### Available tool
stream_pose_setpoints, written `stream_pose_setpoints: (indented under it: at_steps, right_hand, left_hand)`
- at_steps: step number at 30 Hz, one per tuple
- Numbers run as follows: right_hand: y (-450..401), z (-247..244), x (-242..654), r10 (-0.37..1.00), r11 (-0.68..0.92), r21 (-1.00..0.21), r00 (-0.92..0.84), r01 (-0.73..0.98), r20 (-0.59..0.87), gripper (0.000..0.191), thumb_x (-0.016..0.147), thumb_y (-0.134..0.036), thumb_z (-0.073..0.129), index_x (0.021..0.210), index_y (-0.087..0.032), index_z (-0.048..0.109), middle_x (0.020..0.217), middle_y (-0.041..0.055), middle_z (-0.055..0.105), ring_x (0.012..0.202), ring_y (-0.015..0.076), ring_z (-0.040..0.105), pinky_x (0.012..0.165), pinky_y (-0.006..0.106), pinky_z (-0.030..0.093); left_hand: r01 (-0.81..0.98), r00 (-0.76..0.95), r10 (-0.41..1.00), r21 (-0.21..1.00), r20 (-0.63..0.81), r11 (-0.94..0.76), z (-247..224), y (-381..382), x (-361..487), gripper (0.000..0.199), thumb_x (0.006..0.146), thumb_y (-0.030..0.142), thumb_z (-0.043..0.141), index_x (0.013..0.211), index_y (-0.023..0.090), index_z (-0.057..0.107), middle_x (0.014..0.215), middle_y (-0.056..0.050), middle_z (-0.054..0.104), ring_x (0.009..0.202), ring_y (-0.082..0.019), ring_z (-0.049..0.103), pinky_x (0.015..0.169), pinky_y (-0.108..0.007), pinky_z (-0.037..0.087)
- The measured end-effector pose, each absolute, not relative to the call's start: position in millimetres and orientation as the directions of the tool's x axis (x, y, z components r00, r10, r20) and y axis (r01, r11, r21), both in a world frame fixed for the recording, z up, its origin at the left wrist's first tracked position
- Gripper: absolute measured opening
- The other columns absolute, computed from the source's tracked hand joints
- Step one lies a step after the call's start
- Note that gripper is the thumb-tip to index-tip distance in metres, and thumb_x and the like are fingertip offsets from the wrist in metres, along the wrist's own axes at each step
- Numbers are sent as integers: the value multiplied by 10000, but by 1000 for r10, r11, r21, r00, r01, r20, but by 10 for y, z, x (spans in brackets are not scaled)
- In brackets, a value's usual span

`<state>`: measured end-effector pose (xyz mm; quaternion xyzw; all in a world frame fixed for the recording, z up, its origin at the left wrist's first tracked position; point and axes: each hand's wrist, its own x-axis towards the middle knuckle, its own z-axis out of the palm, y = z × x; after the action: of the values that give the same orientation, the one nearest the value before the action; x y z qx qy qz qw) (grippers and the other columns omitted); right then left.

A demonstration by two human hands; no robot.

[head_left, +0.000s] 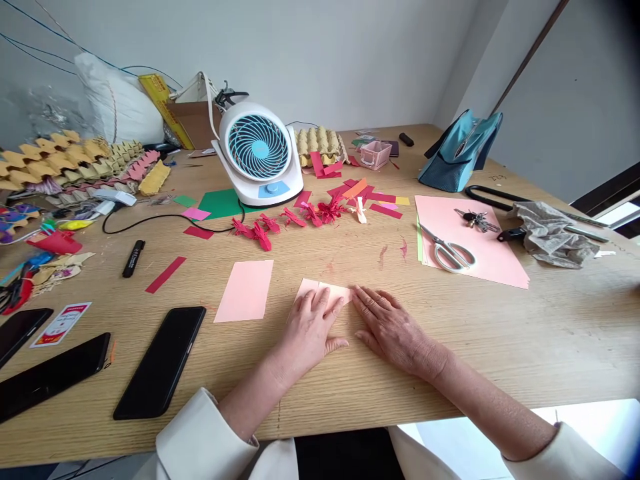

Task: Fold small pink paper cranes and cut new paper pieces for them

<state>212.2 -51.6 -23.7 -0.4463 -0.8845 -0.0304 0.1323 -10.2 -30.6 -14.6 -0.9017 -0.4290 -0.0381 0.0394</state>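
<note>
left hand (311, 328) is laid open over the folded pink paper (337, 291), fingers spread and pressing down, not really gripping. right hand (393, 331) is open and flat too, fingertips at the paper's right end. paper's on the table (320, 393) right in front of the person. i'd call it mid-fold: some creasing done, nothing finished in hand yet. farther back there's a row of red twisted paper shapes (261, 235) plus one pale pink one (359, 211), which look done to me. flat pink rectangle (245, 290) just left is unfolded, so probably untouched work. scissors (453, 257) lie on the big pink sheet (493, 261), off to the right.
</note>
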Motion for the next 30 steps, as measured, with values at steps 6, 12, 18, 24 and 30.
stream_pose_setpoints:
  at_steps: [6,12,18,24,30]
  right_hand:
    - [-562,-166,2075,843,509,-55,-484,859,234,553,964,-334,496,1419,-21,467,1511,218,413,1393,341,404,1102,520,378]
    - [-445,-205,1998,766,630,-91,-598,771,236,585,967,-337,505,1443,-5,425,1512,227,409,1402,320,398,1132,491,375]
    - [-442,-362,2000,758,640,-136,-591,756,275,637,978,-377,480,1494,-30,344,1538,223,365,1455,302,315,1156,513,350]
    - [-447,-371,2008,760,637,-115,-597,762,256,653,985,-398,465,1503,-25,326,1551,215,340,1454,302,318,1167,500,338]
    - [-455,-385,2016,754,638,-94,-595,764,279,628,996,-393,438,1498,-30,335,1558,190,339,1452,294,323,1171,498,331]
  left_hand:
    - [775,631,768,-51,109,-630,-181,-287,-101,772,825,619,605,1470,239,419,1510,-142,409,1303,-347,399,1098,-504,367]
    - [769,638,762,-54,111,-636,-189,-290,-107,745,824,603,624,1447,231,454,1527,-135,396,1312,-350,391,1098,-513,372]
    - [804,595,801,-30,66,-594,-174,-316,-83,726,847,578,611,1463,238,431,1558,-123,370,1368,-365,371,1098,-547,366]
    - [831,556,830,-15,32,-556,-210,-375,-74,738,880,561,571,1515,269,334,1600,-90,307,1440,-361,301,1104,-598,342]
    - [843,536,843,9,52,-537,-234,-484,-176,786,891,602,521,1528,197,302,1611,-104,274,1469,-356,245,1143,-583,284]
